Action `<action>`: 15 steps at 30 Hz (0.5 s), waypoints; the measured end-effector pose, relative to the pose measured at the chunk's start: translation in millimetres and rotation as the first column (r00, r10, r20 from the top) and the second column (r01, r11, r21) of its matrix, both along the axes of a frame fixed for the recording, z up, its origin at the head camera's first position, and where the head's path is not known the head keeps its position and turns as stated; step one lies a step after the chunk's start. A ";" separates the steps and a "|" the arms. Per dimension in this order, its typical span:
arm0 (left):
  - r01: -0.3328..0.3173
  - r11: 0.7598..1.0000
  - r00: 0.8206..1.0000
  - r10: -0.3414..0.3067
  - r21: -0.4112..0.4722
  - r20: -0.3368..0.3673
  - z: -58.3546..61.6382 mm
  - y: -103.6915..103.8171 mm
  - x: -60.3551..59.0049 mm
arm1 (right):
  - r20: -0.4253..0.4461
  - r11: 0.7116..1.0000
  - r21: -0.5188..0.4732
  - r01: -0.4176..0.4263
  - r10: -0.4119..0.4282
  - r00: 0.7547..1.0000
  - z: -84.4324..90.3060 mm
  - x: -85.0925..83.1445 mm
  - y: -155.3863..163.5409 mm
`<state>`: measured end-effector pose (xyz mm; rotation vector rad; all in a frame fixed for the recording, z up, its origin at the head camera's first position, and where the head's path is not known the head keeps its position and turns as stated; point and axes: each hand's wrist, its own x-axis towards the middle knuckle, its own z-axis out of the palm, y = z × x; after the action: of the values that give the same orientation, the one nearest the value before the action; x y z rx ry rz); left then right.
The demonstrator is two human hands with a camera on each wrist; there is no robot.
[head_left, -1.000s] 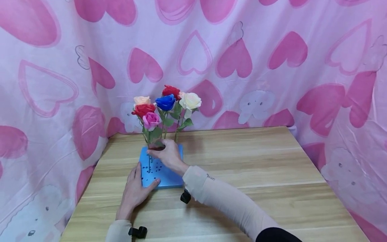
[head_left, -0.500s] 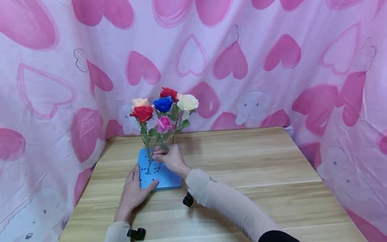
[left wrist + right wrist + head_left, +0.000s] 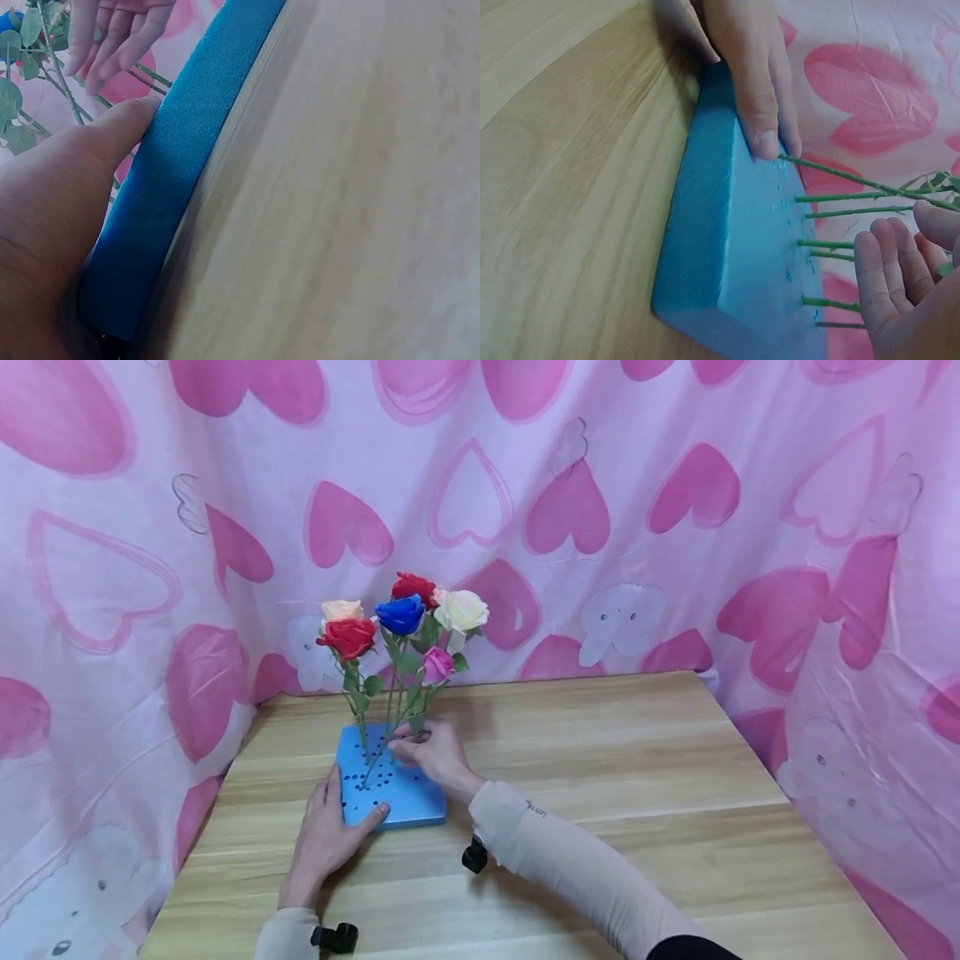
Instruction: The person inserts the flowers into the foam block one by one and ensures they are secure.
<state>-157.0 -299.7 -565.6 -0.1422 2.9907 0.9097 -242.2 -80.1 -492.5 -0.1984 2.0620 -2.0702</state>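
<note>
Pinching the pink rose's (image 3: 437,665) stem low down, the right hand (image 3: 433,753) tilts it among five upright roses (image 3: 401,615) crowding the blue foam block (image 3: 390,787). Left hand (image 3: 327,835) lies flat, thumb pressing the block's near edge on the table (image 3: 600,777). The pink bloom has swung rightward since before.
</note>
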 end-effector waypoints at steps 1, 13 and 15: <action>0.000 1.000 1.000 0.000 0.000 0.000 0.3 0.2 -0.2 | -0.001 1.000 0.005 0.007 -0.007 1.000 -0.6 -0.3 1.2; 0.018 1.000 1.000 -0.018 0.014 -0.009 0.9 -1.4 -0.3 | 0.033 0.996 0.048 0.072 -0.074 0.997 -9.7 1.0 16.1; 0.019 1.000 1.000 -0.019 0.014 -0.007 0.4 -1.8 0.2 | 0.027 0.995 0.061 0.074 -0.076 0.997 -10.0 2.8 19.3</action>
<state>-156.8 -301.5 -565.3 -0.1098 2.9859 0.9318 -239.5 -60.8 -502.6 -0.0818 2.1419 -2.0371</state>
